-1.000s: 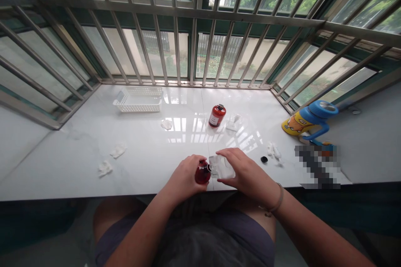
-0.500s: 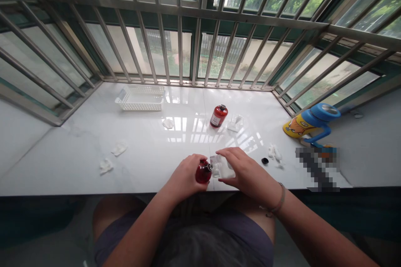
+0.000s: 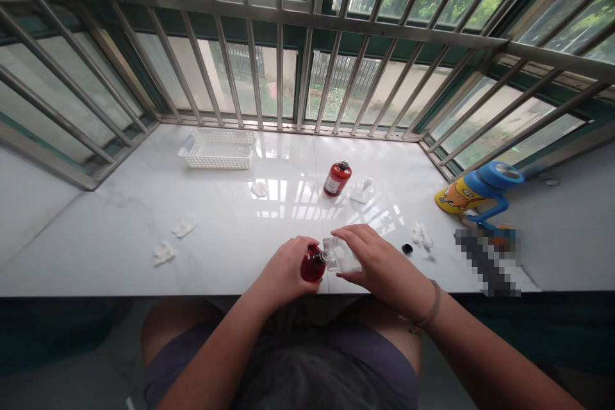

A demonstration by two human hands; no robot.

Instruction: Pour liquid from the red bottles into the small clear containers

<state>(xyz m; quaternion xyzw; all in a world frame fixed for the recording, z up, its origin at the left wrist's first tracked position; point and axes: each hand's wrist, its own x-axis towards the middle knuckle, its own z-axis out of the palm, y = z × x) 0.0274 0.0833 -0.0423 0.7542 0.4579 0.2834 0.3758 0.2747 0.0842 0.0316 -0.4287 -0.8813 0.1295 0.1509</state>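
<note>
From the head view, the left hand [image 3: 287,267] is closed around a round red glass bottle [image 3: 312,263], and the right hand [image 3: 379,262] grips a clear square glass bottle [image 3: 340,254] with bent fingers. The necks meet, though any touch is too small to tell. Both sit below a smooth upright red bottle [image 3: 337,179], just above the front edge of the glossy white stone counter [image 3: 96,250] — a white lattice plastic basket [image 3: 216,149] lies left of that bottle, a small black cap [image 3: 407,248] to its lower right.

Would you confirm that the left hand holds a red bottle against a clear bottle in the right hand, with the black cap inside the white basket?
No: the head view shows the black cap on the counter beside the right hand, not in the white basket; the rest stands.
</note>
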